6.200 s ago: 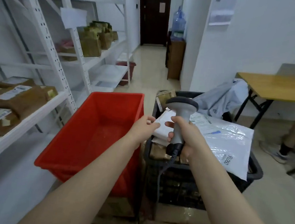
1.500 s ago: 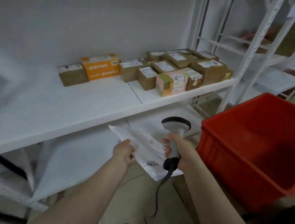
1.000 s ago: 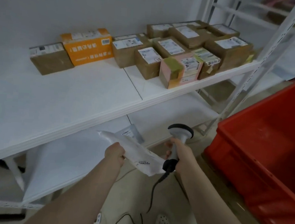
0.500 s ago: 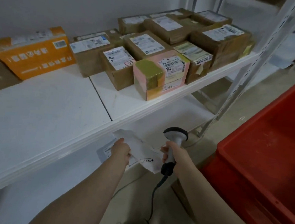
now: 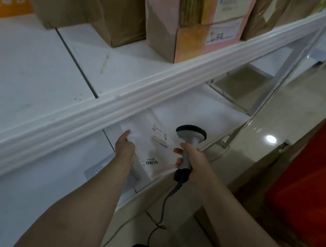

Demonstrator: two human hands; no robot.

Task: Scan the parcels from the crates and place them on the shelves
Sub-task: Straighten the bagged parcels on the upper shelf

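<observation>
While the left grip (image 5: 125, 146) is holding the near-left edge of the white parcel (image 5: 152, 148) with curled fingers, that parcel is lying flat on the lower shelf (image 5: 198, 110), partly tucked beneath the upper shelf (image 5: 120, 104) and overlapping a grey mailer (image 5: 96, 169). The right grip (image 5: 193, 160) is clasping the scanner (image 5: 191, 132) tightly by its handle, just beside the parcel's right edge. A red crate (image 5: 310, 174) is standing to the right.

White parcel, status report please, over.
Left hand holds white parcel by its edge. Right hand grips scanner. Parcel on lower shelf, partly over grey mailer. Upper shelf lip close above.
</observation>
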